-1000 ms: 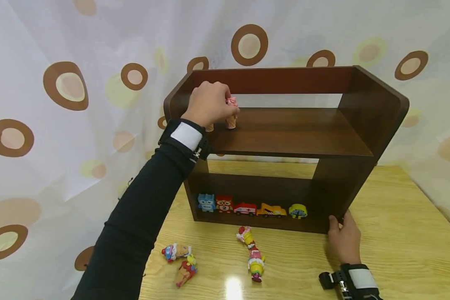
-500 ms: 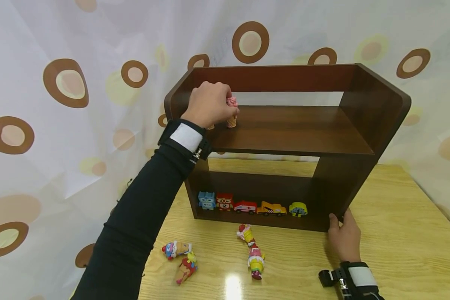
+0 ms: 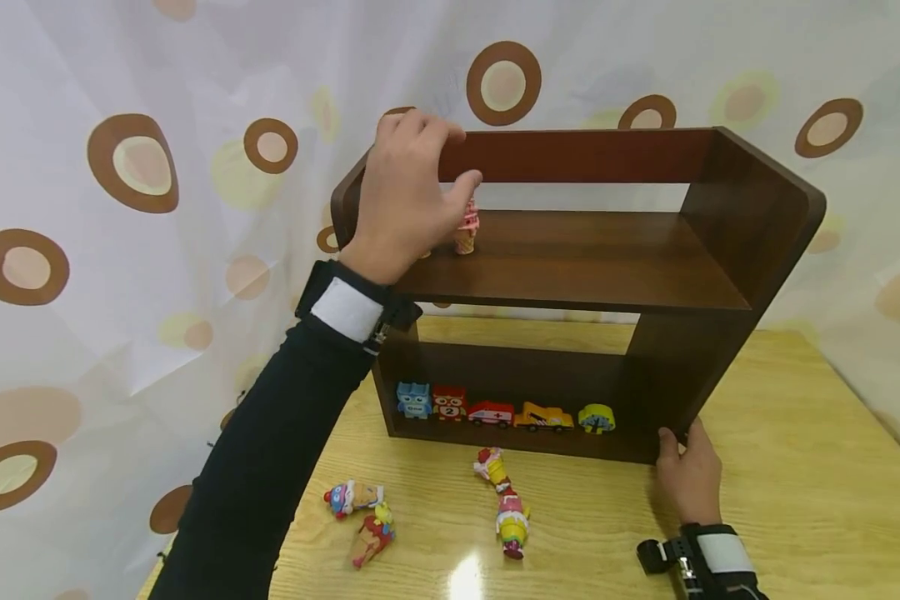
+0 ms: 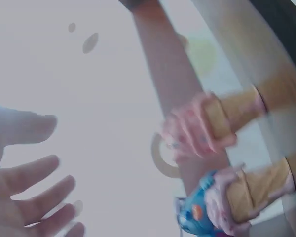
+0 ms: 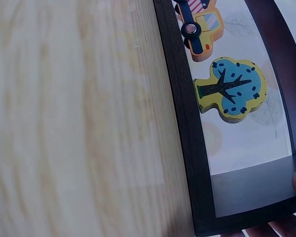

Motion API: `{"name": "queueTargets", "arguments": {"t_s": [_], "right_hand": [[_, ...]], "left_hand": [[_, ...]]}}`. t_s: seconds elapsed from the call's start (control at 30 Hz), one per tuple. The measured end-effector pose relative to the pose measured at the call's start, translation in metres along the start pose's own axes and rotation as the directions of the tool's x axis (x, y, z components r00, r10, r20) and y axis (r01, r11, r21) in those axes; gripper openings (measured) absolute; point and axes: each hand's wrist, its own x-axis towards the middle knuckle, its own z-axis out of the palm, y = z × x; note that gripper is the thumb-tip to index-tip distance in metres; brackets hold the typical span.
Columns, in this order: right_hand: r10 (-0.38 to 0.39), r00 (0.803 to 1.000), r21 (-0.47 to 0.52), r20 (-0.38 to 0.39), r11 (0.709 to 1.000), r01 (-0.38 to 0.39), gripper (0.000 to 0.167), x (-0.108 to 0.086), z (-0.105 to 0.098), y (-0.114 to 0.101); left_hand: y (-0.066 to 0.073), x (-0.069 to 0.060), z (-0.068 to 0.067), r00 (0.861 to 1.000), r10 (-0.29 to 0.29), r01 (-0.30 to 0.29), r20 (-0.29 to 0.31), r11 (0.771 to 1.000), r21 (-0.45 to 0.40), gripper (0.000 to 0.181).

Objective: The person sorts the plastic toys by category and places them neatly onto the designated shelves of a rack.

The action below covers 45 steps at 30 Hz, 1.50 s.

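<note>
My left hand (image 3: 408, 187) hovers over the left end of the brown shelf unit's (image 3: 585, 262) upper board, thumb and fingers spread, holding nothing. Just beyond its thumb a pink ice-cream-cone toy (image 3: 467, 237) stands upright on that board. In the left wrist view, the pink cone toy (image 4: 202, 126) is apart from the left fingers, and beside it stands another cone toy (image 4: 237, 202) with a blue top. In the head view my hand mostly hides that second toy. My right hand (image 3: 692, 479) grips the unit's lower right corner, with its thumb on the inner side and fingers outside.
On the lower board stand a blue owl block (image 3: 414, 401), a red owl block (image 3: 449, 403), an ambulance (image 3: 491, 413), a yellow truck (image 3: 543, 417) and a tree block (image 3: 596, 418). Ice-cream toys (image 3: 354, 498) and more cone toys (image 3: 512, 525) lie on the wooden table (image 3: 585, 533).
My left hand has let go of the pink ice-cream-cone toy and lifted up from it, fingers spreading. The toy stays standing on the upper board. My right hand has kept its place.
</note>
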Motion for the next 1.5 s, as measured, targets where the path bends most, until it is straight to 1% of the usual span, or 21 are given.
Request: {"name": "queueTargets", "arguments": {"t_s": [0.07, 0.13, 0.2, 0.3, 0.33, 0.43, 0.57, 0.67, 0.73, 0.77, 0.83, 0.9, 0.93, 0.97, 1.03, 1.07, 1.13, 1.17, 1.23, 1.37, 1.5], "right_hand": [[-0.011, 1.000, -0.003, -0.004, 1.000, 0.011, 0.039, 0.001, 0.001, 0.000], [-0.015, 1.000, -0.002, -0.004, 1.000, 0.015, 0.038, 0.002, 0.001, 0.000], [-0.008, 1.000, 0.002, -0.001, 1.000, 0.008, 0.037, 0.002, 0.001, -0.001], [0.012, 1.000, 0.006, 0.004, 1.000, -0.012, 0.036, 0.001, 0.000, -0.001], [0.018, 1.000, 0.007, 0.007, 1.000, -0.018, 0.036, 0.001, 0.000, -0.001], [0.026, 1.000, 0.004, 0.008, 1.000, -0.026, 0.036, 0.001, 0.000, -0.001], [0.039, 0.999, 0.013, 0.007, 0.999, -0.039, 0.037, 0.002, -0.002, -0.002], [0.061, 0.998, 0.020, 0.022, 0.998, -0.061, 0.039, 0.003, -0.002, -0.003], [0.071, 0.997, 0.016, 0.035, 0.997, -0.072, 0.040, 0.003, -0.003, -0.003], [0.078, 0.996, 0.012, 0.043, 0.997, -0.079, 0.040, 0.002, -0.003, -0.003], [0.086, 0.995, 0.005, 0.055, 0.996, -0.086, 0.041, 0.001, -0.002, -0.002], [0.091, 0.994, -0.003, 0.058, 0.996, -0.091, 0.041, 0.000, -0.002, -0.002], [0.092, 0.994, -0.006, 0.060, 0.996, -0.092, 0.042, 0.000, -0.002, -0.002], [0.094, 0.994, -0.007, 0.061, 0.996, -0.093, 0.042, 0.000, -0.002, -0.002], [0.089, 0.994, -0.009, 0.058, 0.996, -0.089, 0.042, 0.001, -0.002, -0.003], [0.092, 0.994, -0.011, 0.060, 0.996, -0.091, 0.042, 0.001, -0.002, -0.004], [0.098, 0.993, -0.011, 0.062, 0.995, -0.097, 0.042, 0.001, -0.002, -0.004], [0.105, 0.992, -0.011, 0.068, 0.994, -0.105, 0.042, 0.002, -0.002, -0.005], [0.119, 0.990, -0.013, 0.076, 0.993, -0.119, 0.043, 0.002, -0.002, -0.005], [0.133, 0.987, -0.016, 0.088, 0.991, -0.132, 0.044, 0.002, -0.003, -0.004], [0.131, 0.987, -0.019, 0.089, 0.991, -0.130, 0.043, 0.001, -0.003, -0.004]], "left_hand": [[0.002, -0.008, -0.006, 0.988, 0.063, -0.076, -0.141, 0.993, -0.089, 0.030], [0.004, -0.016, -0.010, 0.960, 0.113, -0.154, -0.258, 0.978, -0.143, 0.025], [0.007, -0.025, -0.013, 0.926, 0.157, -0.226, -0.343, 0.959, -0.173, 0.022], [0.011, -0.040, -0.018, 0.878, 0.213, -0.323, -0.428, 0.924, -0.204, 0.019], [0.013, -0.046, -0.019, 0.868, 0.227, -0.349, -0.441, 0.912, -0.217, 0.018], [0.016, -0.066, -0.025, 0.859, 0.266, -0.402, -0.437, 0.879, -0.256, 0.014], [0.018, -0.088, -0.033, 0.867, 0.304, -0.436, -0.395, 0.847, -0.304, 0.010], [0.017, -0.104, -0.038, 0.871, 0.315, -0.443, -0.377, 0.835, -0.325, 0.010], [0.013, -0.118, -0.039, 0.887, 0.305, -0.422, -0.347, 0.841, -0.339, 0.007], [0.010, -0.127, -0.039, 0.903, 0.289, -0.395, -0.319, 0.852, -0.345, 0.006], [0.002, -0.145, -0.035, 0.941, 0.231, -0.308, -0.246, 0.887, -0.345, 0.006], [-0.011, -0.165, -0.028, 0.979, 0.132, -0.177, -0.155, 0.929, -0.324, 0.010], [-0.019, -0.175, -0.023, 0.992, 0.067, -0.096, -0.104, 0.948, -0.303, 0.012], [-0.027, -0.186, -0.018, 0.998, 0.000, -0.016, -0.060, 0.962, -0.272, 0.013], [-0.046, -0.207, -0.006, 0.990, -0.138, 0.140, 0.021, 0.969, -0.205, 0.015], [-0.054, -0.218, 0.000, 0.978, -0.201, 0.208, 0.057, 0.963, -0.170, 0.016], [-0.070, -0.240, 0.012, 0.940, -0.312, 0.327, 0.134, 0.940, -0.102, 0.017], [-0.076, -0.251, 0.017, 0.918, -0.358, 0.376, 0.171, 0.923, -0.082, 0.018], [-0.084, -0.272, 0.025, 0.861, -0.442, 0.468, 0.251, 0.882, -0.051, 0.022], [-0.091, -0.306, 0.036, 0.745, -0.560, 0.609, 0.363, 0.793, -0.028, 0.027], [-0.096, -0.327, 0.043, 0.661, -0.629, 0.701, 0.409, 0.712, -0.039, 0.029]]}}
